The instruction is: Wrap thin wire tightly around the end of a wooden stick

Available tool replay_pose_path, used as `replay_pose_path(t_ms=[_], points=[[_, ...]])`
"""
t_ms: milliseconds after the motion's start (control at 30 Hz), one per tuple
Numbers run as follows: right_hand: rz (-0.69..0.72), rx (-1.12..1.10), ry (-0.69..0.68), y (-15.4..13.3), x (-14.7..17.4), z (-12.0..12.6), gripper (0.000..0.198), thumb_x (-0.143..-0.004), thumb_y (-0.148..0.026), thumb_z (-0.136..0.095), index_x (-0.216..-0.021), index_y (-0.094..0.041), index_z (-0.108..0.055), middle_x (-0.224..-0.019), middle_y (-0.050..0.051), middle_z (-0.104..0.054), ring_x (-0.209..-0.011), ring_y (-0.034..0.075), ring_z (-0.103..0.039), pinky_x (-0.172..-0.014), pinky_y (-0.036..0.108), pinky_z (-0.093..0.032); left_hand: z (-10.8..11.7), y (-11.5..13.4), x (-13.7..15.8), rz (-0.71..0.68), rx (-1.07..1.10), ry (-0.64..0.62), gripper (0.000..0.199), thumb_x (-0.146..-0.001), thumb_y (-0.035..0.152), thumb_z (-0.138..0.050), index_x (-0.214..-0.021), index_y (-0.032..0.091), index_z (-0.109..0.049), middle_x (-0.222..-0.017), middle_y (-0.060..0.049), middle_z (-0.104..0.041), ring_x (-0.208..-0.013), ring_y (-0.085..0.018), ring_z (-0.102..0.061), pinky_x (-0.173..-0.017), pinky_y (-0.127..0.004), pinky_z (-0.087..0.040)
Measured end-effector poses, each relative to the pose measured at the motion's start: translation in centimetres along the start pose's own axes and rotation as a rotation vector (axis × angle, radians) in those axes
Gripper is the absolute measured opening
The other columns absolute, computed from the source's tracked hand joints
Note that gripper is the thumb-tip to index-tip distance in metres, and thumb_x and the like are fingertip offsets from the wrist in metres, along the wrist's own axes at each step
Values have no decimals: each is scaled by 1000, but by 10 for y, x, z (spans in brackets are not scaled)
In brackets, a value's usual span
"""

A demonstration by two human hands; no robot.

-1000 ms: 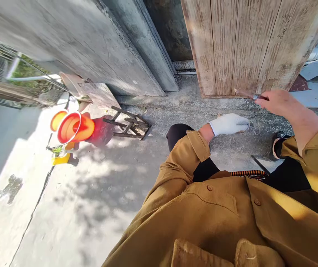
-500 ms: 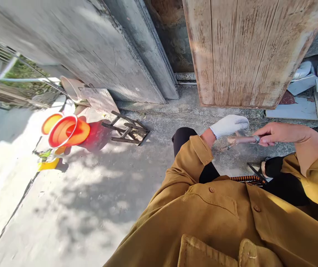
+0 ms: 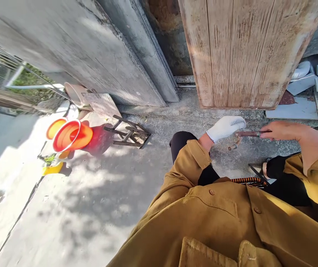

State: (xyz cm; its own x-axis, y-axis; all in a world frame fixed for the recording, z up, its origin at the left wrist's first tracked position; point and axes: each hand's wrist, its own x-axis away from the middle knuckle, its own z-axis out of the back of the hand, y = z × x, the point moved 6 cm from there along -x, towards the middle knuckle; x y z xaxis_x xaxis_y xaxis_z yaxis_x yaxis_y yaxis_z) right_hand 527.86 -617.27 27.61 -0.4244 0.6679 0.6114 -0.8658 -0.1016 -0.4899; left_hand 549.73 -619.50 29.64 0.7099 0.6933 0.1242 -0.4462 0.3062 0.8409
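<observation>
My left hand (image 3: 225, 128) wears a white knit glove. Its fingers are curled and point down near the ground; what they hold, if anything, is hidden. My bare right hand (image 3: 282, 131) is wrapped around a short brown-handled tool (image 3: 249, 134) with a metal collar near my fingers. The tool lies level and points left, its tip close beside my gloved fingertips. At that tip a short angled part with a round end hangs toward my body; its exact kind is unclear. Both hands are low over the concrete between my knees.
A weathered wooden panel (image 3: 239, 55) leans ahead of me, beside grey slabs (image 3: 131, 59). White tile pieces (image 3: 295, 109) lie at right. A small wooden stool (image 3: 131, 133), red-orange buckets (image 3: 70, 135) and a yellow object (image 3: 52, 168) stand on the concrete at left.
The brown-handled tool has moved slightly left and up, toward my gloved hand, and shows with less blur. My left hand has shifted a little left. The view has turned slightly.
</observation>
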Motion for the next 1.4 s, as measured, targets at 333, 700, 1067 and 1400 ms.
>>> replay_pose_path(t_ms=[333,700,1067,1400], points=[[109,-597,371,-31,32,21,72,-82,-91,-73,-91,-20,-66,-83,6,-62,-69,15,-49,-65,32,-42,-15,-5,-9,58,60,-67,33,-112,33,-54,-118,10,-78,-115,-7,-80,-105,-17,-70,-104,-27,-53],[-215,-131,297,4,-21,22,31,-98,-48,-61,-80,-23,-59,-82,13,-65,-78,27,-58,-77,41,-43,-41,-4,1,32,-223,-304,37,-114,32,-50,-128,16,-80,-129,-7,-84,-115,-19,-74,-107,-25,-52],[245,-517,101,-38,7,13,52,-98,-70,-72,-91,-19,-71,-82,5,-67,-68,13,-52,-67,32,-42,-33,-26,-4,73,307,-46,31,-112,37,-55,-108,14,-75,-98,-5,-76,-85,-14,-64,-88,-28,-53],[-142,-581,758,-11,15,53,32,-112,-37,-61,-88,-16,-67,-85,7,-66,-76,13,-55,-81,37,-45,-34,0,6,-39,163,-144,30,-112,32,-54,-107,14,-77,-106,-7,-79,-102,-18,-71,-105,-31,-54]])
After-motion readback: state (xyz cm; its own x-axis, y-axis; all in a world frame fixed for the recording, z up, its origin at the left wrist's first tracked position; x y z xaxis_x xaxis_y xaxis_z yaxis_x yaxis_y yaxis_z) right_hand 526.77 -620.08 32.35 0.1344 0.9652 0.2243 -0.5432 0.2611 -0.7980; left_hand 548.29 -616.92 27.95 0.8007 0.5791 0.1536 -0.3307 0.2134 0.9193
